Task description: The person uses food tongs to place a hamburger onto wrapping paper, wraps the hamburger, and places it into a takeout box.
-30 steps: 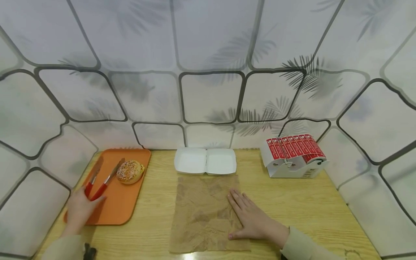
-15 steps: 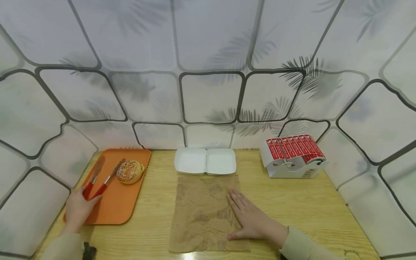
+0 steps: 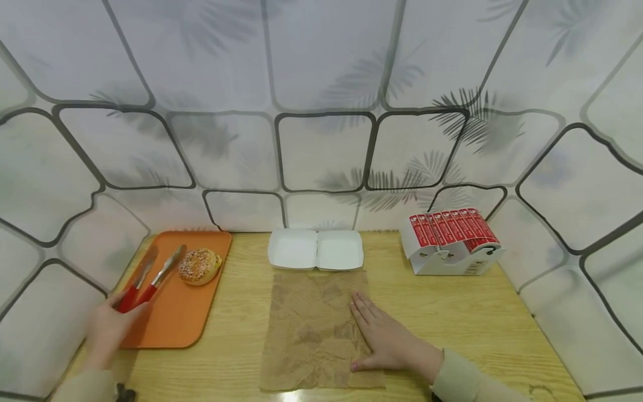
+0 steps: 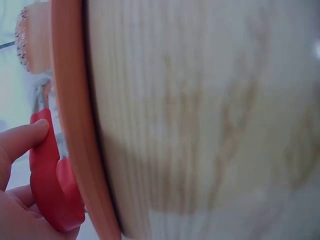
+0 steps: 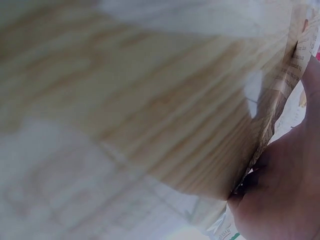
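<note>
My left hand (image 3: 108, 329) grips a pair of tongs (image 3: 156, 282) by the red handles, thumb on one arm and fingers on the other. The tongs' metal ends are spread apart over the orange tray (image 3: 173, 326). Beside one tip lies a seed-topped bun (image 3: 197, 266) with a yellow filling at its edge. In the left wrist view the thumb presses the red handle (image 4: 47, 185) near the tray's rim. My right hand (image 3: 384, 338) lies flat, fingers extended, on the right side of a creased sheet of brown paper (image 3: 311, 329).
An open white clamshell box (image 3: 315, 249) stands behind the paper. At the back right is a white holder with a row of red-and-white packets (image 3: 454, 226). All sit on a wooden table (image 3: 236, 346), with patterned walls (image 3: 326, 151) behind and at the sides.
My left hand has shifted left and toward me, drawing the tongs slightly with it. My right hand stays on the paper.
</note>
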A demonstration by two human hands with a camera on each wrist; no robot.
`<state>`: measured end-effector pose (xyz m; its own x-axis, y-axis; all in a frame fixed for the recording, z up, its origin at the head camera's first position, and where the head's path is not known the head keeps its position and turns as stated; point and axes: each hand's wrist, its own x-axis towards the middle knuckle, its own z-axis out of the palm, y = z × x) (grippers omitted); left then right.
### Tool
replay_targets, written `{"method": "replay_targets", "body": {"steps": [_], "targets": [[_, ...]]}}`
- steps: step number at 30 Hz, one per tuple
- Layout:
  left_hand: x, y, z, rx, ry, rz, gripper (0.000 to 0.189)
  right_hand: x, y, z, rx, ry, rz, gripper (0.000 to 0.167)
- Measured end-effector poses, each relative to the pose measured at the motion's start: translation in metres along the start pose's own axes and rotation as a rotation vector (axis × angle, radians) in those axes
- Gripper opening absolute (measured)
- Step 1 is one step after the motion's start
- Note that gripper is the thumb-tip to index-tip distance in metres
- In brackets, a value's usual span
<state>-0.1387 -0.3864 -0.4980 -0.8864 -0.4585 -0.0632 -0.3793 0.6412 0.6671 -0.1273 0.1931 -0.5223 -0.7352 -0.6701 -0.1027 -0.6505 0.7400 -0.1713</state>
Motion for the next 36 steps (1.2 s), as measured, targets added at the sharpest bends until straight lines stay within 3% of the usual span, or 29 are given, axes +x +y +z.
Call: {"method": "replay_targets", "body": {"steps": [7, 17, 25, 30, 33, 36], "targets": [[-0.002, -0.001, -0.012, -0.036, -0.006, -0.060, 0.069, 0.001, -0.001, 0.000, -0.038, 0.003, -0.002, 0.127], [-0.016, 0.006, -0.025, -0.038, 0.018, -0.022, 0.063, 0.002, 0.001, 0.000, -0.055, -0.001, -0.009, 0.127], [-0.030, 0.010, -0.033, -0.014, -0.036, -0.093, 0.069, 0.003, -0.001, 0.001, -0.049, 0.013, -0.025, 0.127], [-0.035, 0.013, -0.032, -0.018, -0.106, -0.130, 0.074, 0.001, -0.001, 0.004, -0.039, 0.016, -0.018, 0.127], [-0.039, 0.013, -0.029, -0.027, -0.130, -0.123, 0.076, 0.000, -0.001, 0.003, -0.049, 0.024, -0.016, 0.128], [-0.042, 0.012, -0.025, -0.016, -0.112, -0.098, 0.076, 0.000, -0.001, 0.001, -0.065, 0.036, -0.026, 0.128]]}}
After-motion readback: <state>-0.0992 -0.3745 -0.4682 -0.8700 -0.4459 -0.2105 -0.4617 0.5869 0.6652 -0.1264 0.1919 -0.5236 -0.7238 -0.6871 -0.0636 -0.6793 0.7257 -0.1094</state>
